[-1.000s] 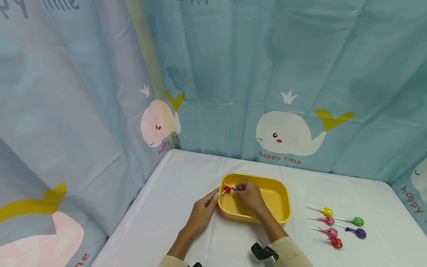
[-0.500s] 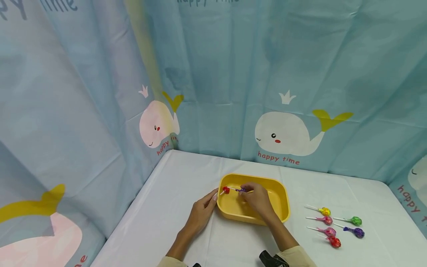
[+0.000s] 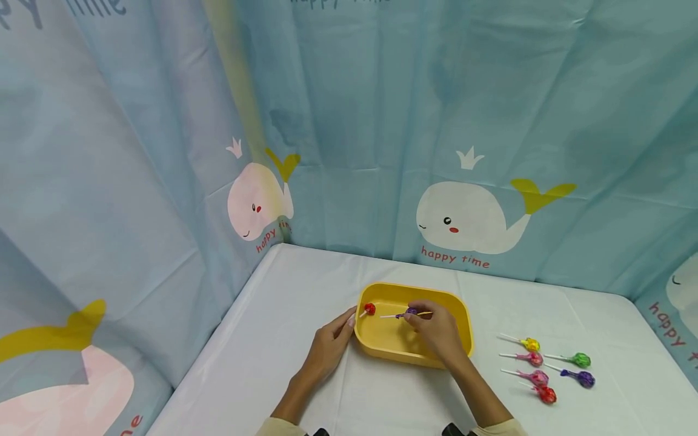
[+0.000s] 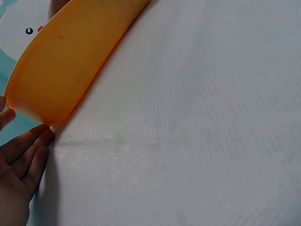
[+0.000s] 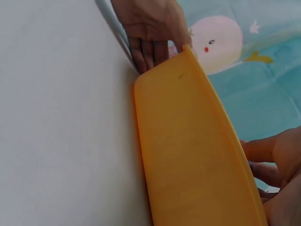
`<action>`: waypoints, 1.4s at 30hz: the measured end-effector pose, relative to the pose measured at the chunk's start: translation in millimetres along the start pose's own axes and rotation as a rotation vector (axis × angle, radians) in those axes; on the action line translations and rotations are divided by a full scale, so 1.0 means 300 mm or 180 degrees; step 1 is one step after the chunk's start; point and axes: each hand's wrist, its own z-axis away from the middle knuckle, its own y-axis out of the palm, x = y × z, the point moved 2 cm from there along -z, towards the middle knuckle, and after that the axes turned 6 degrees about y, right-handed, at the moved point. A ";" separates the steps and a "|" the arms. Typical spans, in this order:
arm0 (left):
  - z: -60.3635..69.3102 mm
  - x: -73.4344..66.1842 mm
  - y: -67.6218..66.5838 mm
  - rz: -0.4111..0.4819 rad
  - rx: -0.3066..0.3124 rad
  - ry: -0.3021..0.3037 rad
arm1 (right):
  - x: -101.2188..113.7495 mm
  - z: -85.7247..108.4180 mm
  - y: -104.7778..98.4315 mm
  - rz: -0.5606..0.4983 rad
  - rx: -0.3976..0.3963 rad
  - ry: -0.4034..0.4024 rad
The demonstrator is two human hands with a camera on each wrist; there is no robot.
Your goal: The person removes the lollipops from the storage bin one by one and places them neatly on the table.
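Observation:
A yellow tray (image 3: pixel 382 350) stands on the white table. Fairly straight fingers of my left hand (image 3: pixel 327 350) touch its left end from outside; the left wrist view shows that hand (image 4: pixel 21 165) at the tray's lower corner. My right hand (image 3: pixel 438 329) reaches over the near side and pinches a purple lollipop (image 3: pixel 410 312) by its wrapped head, its white stick pointing left. A red lollipop (image 3: pixel 369 309) lies in the tray's left end. In the right wrist view, the tray wall (image 5: pixel 188 141) hides most of what the right hand (image 5: pixel 284 165) holds.
Right of the tray lie more lollipops: a yellow one (image 3: pixel 531 344), a green one (image 3: pixel 582 360), a purple one (image 3: pixel 586 379), a red one (image 3: pixel 547 395) and two pink ones (image 3: pixel 538 378). A whale-printed curtain (image 3: pixel 349 206) hangs behind the table.
My right hand has drawn the purple lollipop rightward inside the tray, away from the red one. The left hand has stayed at the tray's left end.

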 end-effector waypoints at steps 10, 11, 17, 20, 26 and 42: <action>-0.004 0.003 0.000 -0.0016 0.0001 -0.0022 | -0.025 0.039 -0.084 0.0001 -0.0136 -0.0019; -0.004 0.004 0.000 -0.0024 -0.0004 -0.0028 | -0.029 0.043 -0.093 0.0002 -0.0155 -0.0023; -0.004 -0.001 0.000 -0.0022 -0.0016 -0.0031 | -0.050 0.062 -0.151 -0.0053 -0.0233 -0.0002; -0.003 -0.002 0.000 -0.0011 -0.0011 -0.0030 | -0.061 0.074 -0.180 -0.0064 -0.0258 0.0042; -0.002 0.002 0.000 0.0017 0.0001 -0.0057 | -0.080 0.094 -0.238 0.0059 -0.0313 0.0174; 0.001 0.000 0.002 0.0029 0.0009 -0.0034 | -0.137 0.144 -0.344 0.0229 -0.0514 0.0413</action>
